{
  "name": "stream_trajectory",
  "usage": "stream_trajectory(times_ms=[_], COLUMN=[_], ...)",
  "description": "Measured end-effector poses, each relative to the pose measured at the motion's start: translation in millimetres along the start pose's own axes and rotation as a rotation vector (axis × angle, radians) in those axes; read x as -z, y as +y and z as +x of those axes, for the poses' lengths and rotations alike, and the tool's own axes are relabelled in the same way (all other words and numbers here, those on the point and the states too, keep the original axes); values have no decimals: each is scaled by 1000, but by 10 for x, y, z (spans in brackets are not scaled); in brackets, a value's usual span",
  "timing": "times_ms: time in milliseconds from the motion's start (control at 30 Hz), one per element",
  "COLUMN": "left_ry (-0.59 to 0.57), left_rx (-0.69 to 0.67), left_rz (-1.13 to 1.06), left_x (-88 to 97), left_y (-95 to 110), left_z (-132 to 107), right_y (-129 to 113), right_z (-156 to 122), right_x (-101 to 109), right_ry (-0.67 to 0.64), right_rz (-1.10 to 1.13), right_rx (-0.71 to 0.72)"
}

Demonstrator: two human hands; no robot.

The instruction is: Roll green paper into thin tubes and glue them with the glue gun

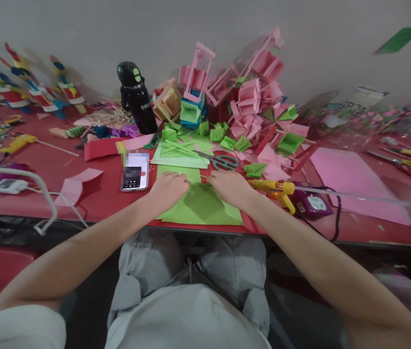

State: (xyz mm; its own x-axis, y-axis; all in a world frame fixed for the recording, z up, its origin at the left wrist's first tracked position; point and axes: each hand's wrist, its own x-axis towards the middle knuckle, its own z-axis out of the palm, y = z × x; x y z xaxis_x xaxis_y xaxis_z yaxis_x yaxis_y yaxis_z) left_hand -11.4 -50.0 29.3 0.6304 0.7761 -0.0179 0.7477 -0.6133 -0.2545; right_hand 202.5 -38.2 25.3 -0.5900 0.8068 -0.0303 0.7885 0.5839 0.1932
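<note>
A green paper sheet (205,208) lies at the near edge of the red table (99,194), partly folded. My left hand (171,186) rests on its upper left part with the fingers curled and pressing on the paper. On the upper right part sits my right hand (229,186), fingers also bent down on the sheet. Both hands hold the fold at the sheet's far edge. Scissors (221,161) lie just beyond my right hand.
A phone (135,171) lies left of the sheet, a yellow glue gun (274,190) and a power strip (312,203) to the right. A black bottle (138,99) and a pile of pink and green folded paper pieces (241,102) stand behind. A pink sheet (351,182) lies right.
</note>
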Motion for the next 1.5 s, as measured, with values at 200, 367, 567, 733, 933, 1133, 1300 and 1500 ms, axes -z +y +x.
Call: stream_trajectory(times_ms=[200, 367, 567, 733, 933, 1133, 1300, 1500], left_ry=[6, 26, 79, 185, 226, 219, 214, 179], left_rx=[-6, 88, 200, 199, 239, 233, 240, 224], left_rz=[20, 6, -42, -143, -260, -305, -331, -334], left_x=[-22, -115, -118, -136, -314, -363, -358, -355], left_y=[85, 238, 425, 581, 684, 690, 674, 598], left_z=[-36, -83, -158, -168, -147, -200, -224, -226], right_y=[-83, -279, -439, -467, -554, -683, -681, -680], right_z=[-75, -211, -294, -321, -359, -320, -331, -375], right_x=[8, -61, -184, -187, -166, -326, -456, -466], right_ry=[9, 6, 71, 51, 94, 268, 324, 352], right_rz=[-29, -59, -28, 41, 119, 224, 346, 338], right_rx=[-16, -166, -276, -315, -345, -368, -390, -395])
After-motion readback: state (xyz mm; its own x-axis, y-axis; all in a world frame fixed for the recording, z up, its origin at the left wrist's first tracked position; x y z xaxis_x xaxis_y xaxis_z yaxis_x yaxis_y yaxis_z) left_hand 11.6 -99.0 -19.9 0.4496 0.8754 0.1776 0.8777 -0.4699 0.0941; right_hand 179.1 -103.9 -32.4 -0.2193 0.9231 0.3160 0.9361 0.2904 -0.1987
